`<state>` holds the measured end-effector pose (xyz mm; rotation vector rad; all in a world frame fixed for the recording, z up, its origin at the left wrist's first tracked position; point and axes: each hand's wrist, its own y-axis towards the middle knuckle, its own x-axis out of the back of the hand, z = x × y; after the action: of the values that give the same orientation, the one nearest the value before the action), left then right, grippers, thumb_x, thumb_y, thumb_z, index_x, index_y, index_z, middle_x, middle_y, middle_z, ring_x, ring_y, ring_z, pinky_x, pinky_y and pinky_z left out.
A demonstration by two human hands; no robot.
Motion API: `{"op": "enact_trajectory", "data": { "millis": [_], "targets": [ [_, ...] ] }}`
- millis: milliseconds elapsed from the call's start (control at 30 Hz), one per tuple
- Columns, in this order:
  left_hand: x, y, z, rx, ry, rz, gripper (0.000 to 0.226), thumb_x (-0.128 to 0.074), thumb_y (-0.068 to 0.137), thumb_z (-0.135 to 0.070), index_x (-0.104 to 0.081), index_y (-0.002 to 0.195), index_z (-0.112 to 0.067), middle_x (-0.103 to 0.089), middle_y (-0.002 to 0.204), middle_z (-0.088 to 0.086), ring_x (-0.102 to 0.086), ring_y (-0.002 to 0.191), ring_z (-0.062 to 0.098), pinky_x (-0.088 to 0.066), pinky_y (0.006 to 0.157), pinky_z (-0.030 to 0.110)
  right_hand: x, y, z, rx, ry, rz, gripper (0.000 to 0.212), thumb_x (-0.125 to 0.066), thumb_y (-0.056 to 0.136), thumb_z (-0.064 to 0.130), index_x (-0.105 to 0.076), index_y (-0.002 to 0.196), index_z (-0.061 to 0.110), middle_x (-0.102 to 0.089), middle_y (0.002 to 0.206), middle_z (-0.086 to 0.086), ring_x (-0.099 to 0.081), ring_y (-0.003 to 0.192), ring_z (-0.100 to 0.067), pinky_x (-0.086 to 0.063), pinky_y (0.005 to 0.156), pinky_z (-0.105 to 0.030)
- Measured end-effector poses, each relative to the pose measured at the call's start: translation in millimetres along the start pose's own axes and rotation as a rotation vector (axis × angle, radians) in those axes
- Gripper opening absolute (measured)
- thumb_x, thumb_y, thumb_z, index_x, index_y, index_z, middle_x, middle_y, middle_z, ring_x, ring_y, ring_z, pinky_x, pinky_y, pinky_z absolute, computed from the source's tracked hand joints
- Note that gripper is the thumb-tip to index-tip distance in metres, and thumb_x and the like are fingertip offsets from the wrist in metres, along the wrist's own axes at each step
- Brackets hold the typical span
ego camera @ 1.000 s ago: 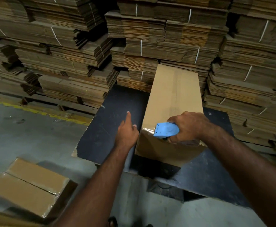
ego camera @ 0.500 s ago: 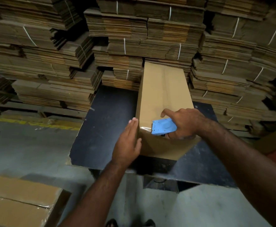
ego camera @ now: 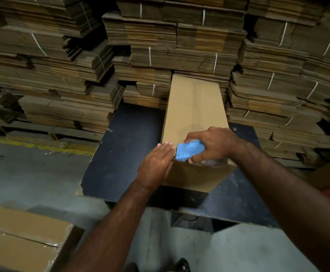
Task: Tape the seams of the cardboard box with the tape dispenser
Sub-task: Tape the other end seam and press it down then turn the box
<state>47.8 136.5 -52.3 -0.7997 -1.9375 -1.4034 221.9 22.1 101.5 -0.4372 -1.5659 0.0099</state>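
Note:
A long brown cardboard box (ego camera: pixel 194 112) lies lengthwise on a black table top (ego camera: pixel 125 150), its near end facing me. My right hand (ego camera: pixel 213 144) grips a blue tape dispenser (ego camera: pixel 188 151) pressed on the box's near top edge. Clear tape shows under that hand at the near right corner. My left hand (ego camera: pixel 156 164) lies flat, fingers together, against the box's near left corner, touching the dispenser's left end.
Tall stacks of flattened, strapped cardboard (ego camera: pixel 170 42) wall in the table at the back and right. A taped cardboard box (ego camera: pixel 23 244) sits on the grey floor at lower left. A yellow floor line (ego camera: pixel 42 146) runs at the left.
My left hand has moved right from the table side onto the box's near left corner. The dispenser has stayed at the near edge, shifting slightly left.

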Motion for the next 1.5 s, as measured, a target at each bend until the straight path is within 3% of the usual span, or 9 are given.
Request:
{"op": "enact_trajectory", "data": {
  "millis": [433,533,700,800,900,1033,1133,1267,1500],
  "targets": [
    [5.7,0.1,-11.5,0.117,0.057,-0.022,0.035,-0.066,0.089,-0.012,-0.068,0.125,-0.010,-0.064,0.134,0.008,-0.061,0.123,0.022,-0.042,0.110,0.042,-1.4,-36.6,-56.4,0.038,0.067,0.033,0.068,-0.057,0.066,0.083,-0.044,0.124,0.052,-0.060,0.097,0.014,-0.054,0.093,-0.014,-0.043,0.071,-0.034],
    [4.7,-2.4,-22.1,0.197,0.088,-0.002,0.053,-0.075,0.082,-0.001,-0.061,0.132,-0.006,-0.059,0.140,0.011,-0.059,0.126,0.026,-0.041,0.111,0.040,0.0,-28.4,-47.2,0.037,0.019,0.042,0.067,-0.060,0.064,0.081,-0.047,0.122,0.050,-0.060,0.100,0.010,-0.056,0.094,-0.016,-0.047,0.074,-0.035],
    [-16.3,-27.5,-80.2,0.611,-0.102,0.189,0.106,-0.062,0.080,-0.002,0.012,0.156,-0.005,0.030,0.162,0.005,-0.053,0.124,0.033,-0.059,0.077,0.040,0.6,-26.4,-40.9,0.039,-0.004,0.037,0.064,-0.063,0.069,0.077,-0.050,0.124,0.046,-0.054,0.096,0.008,-0.051,0.090,-0.016,-0.041,0.069,-0.034],
    [-33.8,-42.1,-90.7,0.649,-0.193,0.234,0.112,-0.060,0.079,-0.009,0.026,0.151,-0.006,0.042,0.156,0.001,-0.018,0.149,0.035,-0.048,0.102,0.043,-2.7,-29.4,-41.5,0.042,-0.003,0.020,0.064,-0.062,0.071,0.076,-0.049,0.126,0.044,-0.054,0.096,0.007,-0.052,0.091,-0.016,-0.041,0.070,-0.033],
    [-31.1,-47.2,-86.8,0.708,-0.156,0.256,0.106,-0.060,0.083,-0.014,0.016,0.156,-0.014,0.033,0.161,-0.005,-0.027,0.147,0.030,-0.042,0.109,0.046,-0.1,-28.9,-40.3,0.048,0.008,0.032,0.062,-0.063,0.074,0.075,-0.049,0.126,0.044,-0.052,0.096,0.007,-0.050,0.090,-0.016,-0.038,0.070,-0.032],
    [-5.3,-32.6,-90.7,0.862,-0.133,-0.060,0.080,-0.064,0.085,-0.009,-0.022,0.152,-0.022,-0.041,0.151,0.000,-0.054,0.123,0.018,-0.045,0.089,0.026,0.6,-30.9,-41.7,0.046,0.016,0.046,0.062,-0.063,0.074,0.074,-0.048,0.127,0.044,-0.050,0.095,0.008,-0.048,0.088,-0.015,-0.038,0.070,-0.032],
    [4.2,-5.0,-88.4,0.637,0.010,-0.170,0.058,-0.065,0.078,-0.004,-0.048,0.132,-0.012,-0.042,0.152,0.006,-0.042,0.138,0.019,-0.038,0.107,0.030,1.1,-30.3,-40.6,0.044,0.020,0.056,0.061,-0.064,0.075,0.072,-0.048,0.126,0.044,-0.048,0.095,0.008,-0.047,0.089,-0.015,-0.036,0.069,-0.032],
    [-0.5,21.6,-75.4,0.331,0.029,0.131,0.080,-0.060,0.072,-0.006,-0.038,0.150,-0.007,-0.036,0.158,0.006,-0.029,0.148,0.019,-0.016,0.123,0.034,1.3,-24.6,-43.7,0.037,0.019,0.063,0.066,-0.063,0.071,0.076,-0.048,0.126,0.045,-0.053,0.098,0.008,-0.050,0.091,-0.015,-0.040,0.071,-0.034],
    [-11.6,11.8,-47.8,0.143,0.167,0.132,0.062,-0.066,0.080,-0.017,-0.054,0.139,-0.002,-0.052,0.146,0.014,-0.048,0.135,0.027,-0.035,0.115,0.045,-0.9,-31.8,-52.8,0.061,-0.008,0.035,0.066,-0.056,0.072,0.081,-0.044,0.130,0.052,-0.060,0.106,0.011,-0.051,0.095,-0.016,-0.040,0.072,-0.034]
  ]
}}
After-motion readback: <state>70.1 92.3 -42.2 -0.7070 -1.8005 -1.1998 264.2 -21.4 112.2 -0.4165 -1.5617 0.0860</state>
